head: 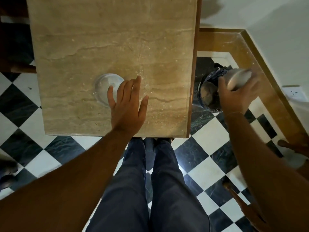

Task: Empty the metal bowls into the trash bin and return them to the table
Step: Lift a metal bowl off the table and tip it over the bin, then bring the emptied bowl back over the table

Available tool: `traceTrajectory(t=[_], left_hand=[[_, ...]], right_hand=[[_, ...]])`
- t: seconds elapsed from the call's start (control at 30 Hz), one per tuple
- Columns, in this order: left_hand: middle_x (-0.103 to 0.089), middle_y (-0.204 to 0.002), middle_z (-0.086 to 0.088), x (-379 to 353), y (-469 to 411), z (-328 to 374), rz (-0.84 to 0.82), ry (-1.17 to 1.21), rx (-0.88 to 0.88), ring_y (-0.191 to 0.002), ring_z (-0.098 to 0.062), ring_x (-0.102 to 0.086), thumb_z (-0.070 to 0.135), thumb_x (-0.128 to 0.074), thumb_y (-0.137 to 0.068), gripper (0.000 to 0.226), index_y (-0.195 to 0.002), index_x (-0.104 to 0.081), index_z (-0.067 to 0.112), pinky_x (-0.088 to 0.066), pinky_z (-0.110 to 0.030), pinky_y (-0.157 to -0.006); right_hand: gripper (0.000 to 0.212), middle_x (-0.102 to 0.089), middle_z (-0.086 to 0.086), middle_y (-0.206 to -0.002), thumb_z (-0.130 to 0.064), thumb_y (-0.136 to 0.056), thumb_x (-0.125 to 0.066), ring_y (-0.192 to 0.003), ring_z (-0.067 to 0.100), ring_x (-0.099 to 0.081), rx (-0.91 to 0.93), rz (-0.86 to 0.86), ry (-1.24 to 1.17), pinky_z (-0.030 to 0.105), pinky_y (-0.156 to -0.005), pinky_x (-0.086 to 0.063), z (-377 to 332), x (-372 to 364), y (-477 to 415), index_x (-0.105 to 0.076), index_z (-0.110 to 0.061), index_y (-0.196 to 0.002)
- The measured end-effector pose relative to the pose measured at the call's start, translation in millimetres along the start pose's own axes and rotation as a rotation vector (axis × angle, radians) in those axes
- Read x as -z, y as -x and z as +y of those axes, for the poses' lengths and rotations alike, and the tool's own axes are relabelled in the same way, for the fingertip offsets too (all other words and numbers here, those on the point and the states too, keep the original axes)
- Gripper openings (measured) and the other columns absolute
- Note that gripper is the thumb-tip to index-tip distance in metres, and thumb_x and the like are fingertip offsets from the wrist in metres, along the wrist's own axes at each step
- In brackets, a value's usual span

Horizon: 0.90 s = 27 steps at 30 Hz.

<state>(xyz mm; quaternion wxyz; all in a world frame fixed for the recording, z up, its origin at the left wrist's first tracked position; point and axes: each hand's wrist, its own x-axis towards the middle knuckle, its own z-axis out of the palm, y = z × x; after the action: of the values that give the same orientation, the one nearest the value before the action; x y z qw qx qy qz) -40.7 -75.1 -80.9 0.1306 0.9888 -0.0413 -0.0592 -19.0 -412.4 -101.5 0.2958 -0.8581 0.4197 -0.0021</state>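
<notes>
1 bowl (238, 79) tipped over bin (206, 96); right hand (234, 97) gripping

Bowl (239, 79) in right hand (234, 99) motion-blurred; trash bin (208, 92) partly hidden behind it.

The right hand (237, 99) is gripping a blurred metal bowl (239, 79), apparently tipped, over the trash bin (208, 94). The left hand (127, 104) is hovering spread beside another bowl (104, 88) sitting on the table (100, 39).

floor (209, 164): black-white checkered tiles | wall socket (293, 94): right | wooden border (260, 84): along wall
</notes>
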Motion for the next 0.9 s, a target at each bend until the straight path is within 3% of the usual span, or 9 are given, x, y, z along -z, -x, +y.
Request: traceTrajectory(t=[0.07, 0.17, 0.3, 0.4, 0.5, 0.63, 0.77, 0.83, 0.9], left_hand=[[-0.053, -0.161, -0.006, 0, -2, 0, 0.009, 0.006, 0.026, -0.152, -0.027, -0.046, 0.044, -0.036, -0.115, 0.060, -0.167, -0.038, 0.014, -0.010, -0.061, -0.131], [-0.049, -0.165, -0.005, -1, -7, -4, 0.016, 0.015, 0.079, -0.156, -0.026, -0.042, 0.045, -0.037, -0.114, 0.061, -0.168, -0.036, 0.016, -0.008, -0.061, -0.131], [-0.045, -0.169, -0.005, 1, -5, -9, -0.037, -0.019, 0.106, -0.159, -0.027, -0.038, 0.054, -0.022, -0.114, 0.067, -0.170, -0.032, 0.018, -0.006, -0.061, -0.132], [-0.042, -0.171, -0.005, -1, -4, -15, -0.033, -0.020, 0.154, -0.161, -0.027, -0.035, 0.051, -0.031, -0.114, 0.065, -0.171, -0.030, 0.019, -0.004, -0.061, -0.132], [-0.040, -0.173, -0.007, 0, 2, -24, -0.050, -0.052, 0.185, -0.162, -0.028, -0.033, 0.053, -0.034, -0.113, 0.068, -0.171, -0.029, 0.018, -0.005, -0.062, -0.132], [-0.029, -0.178, -0.005, 2, 6, -34, -0.069, -0.045, 0.244, -0.166, -0.028, -0.024, 0.064, -0.044, -0.108, 0.080, -0.172, -0.025, 0.020, -0.003, -0.064, -0.131], [-0.015, -0.183, -0.005, 5, 2, -46, -0.124, -0.040, 0.332, -0.169, -0.030, -0.011, 0.078, -0.056, -0.095, 0.105, -0.174, -0.014, 0.022, -0.002, -0.069, -0.130], [-0.009, -0.183, -0.006, 4, -3, -52, -0.161, -0.016, 0.377, -0.170, -0.033, -0.005, 0.084, -0.061, -0.088, 0.119, -0.174, -0.006, 0.023, -0.005, -0.072, -0.130], [-0.003, -0.184, -0.006, 5, -8, -58, -0.198, 0.008, 0.430, -0.170, -0.035, -0.001, 0.089, -0.064, -0.081, 0.130, -0.174, 0.000, 0.025, -0.006, -0.074, -0.129]], right_hand=[[0.109, -0.041, 0.015, -0.165, -0.078, -0.077, -0.072, -0.147, 0.038, -0.046, -0.085, -0.046, 0.029, 0.058, -0.115, -0.055, -5, -4, -4, -0.028, -0.035, -0.167], [0.103, -0.041, 0.013, -0.165, -0.072, -0.084, -0.076, -0.151, 0.032, -0.043, 0.074, 0.034, 0.035, 0.047, -0.122, -0.047, -14, -7, -16, -0.035, -0.024, -0.165], [0.111, -0.040, 0.016, -0.166, -0.076, -0.078, -0.075, -0.148, 0.041, -0.045, -0.086, -0.085, 0.067, 0.057, -0.117, -0.052, -7, -12, -13, -0.025, -0.033, -0.168], [0.106, -0.045, 0.013, -0.164, -0.075, -0.081, -0.077, -0.147, 0.037, -0.047, 0.000, -0.049, 0.112, 0.042, -0.113, -0.048, -3, -10, -13, -0.032, -0.029, -0.165], [0.108, -0.047, 0.017, -0.160, -0.077, -0.071, -0.080, -0.143, 0.043, -0.051, -0.132, -0.132, 0.109, 0.058, -0.113, -0.054, 12, -12, -12, -0.029, -0.037, -0.159], [0.082, -0.059, 0.010, -0.148, -0.071, -0.082, -0.083, -0.126, 0.026, -0.069, -0.200, -0.171, -0.365, 0.054, -0.107, -0.063, 3, 3, -18, -0.044, -0.031, -0.142], [0.080, -0.055, 0.019, -0.164, -0.067, -0.096, -0.067, -0.144, 0.045, -0.061, -0.495, -0.695, -0.936, 0.070, -0.113, -0.053, -27, 18, -7, -0.051, -0.024, -0.162], [0.075, -0.066, 0.020, -0.155, -0.074, -0.101, -0.052, -0.137, 0.048, -0.067, -0.623, -0.808, -1.001, 0.071, -0.106, -0.055, -42, 17, 10, -0.057, -0.027, -0.158], [0.074, -0.081, 0.016, -0.132, -0.080, -0.101, -0.039, -0.116, 0.043, -0.080, -0.671, -0.867, -0.984, 0.065, -0.089, -0.065, -58, 8, 24, -0.065, -0.027, -0.146]])
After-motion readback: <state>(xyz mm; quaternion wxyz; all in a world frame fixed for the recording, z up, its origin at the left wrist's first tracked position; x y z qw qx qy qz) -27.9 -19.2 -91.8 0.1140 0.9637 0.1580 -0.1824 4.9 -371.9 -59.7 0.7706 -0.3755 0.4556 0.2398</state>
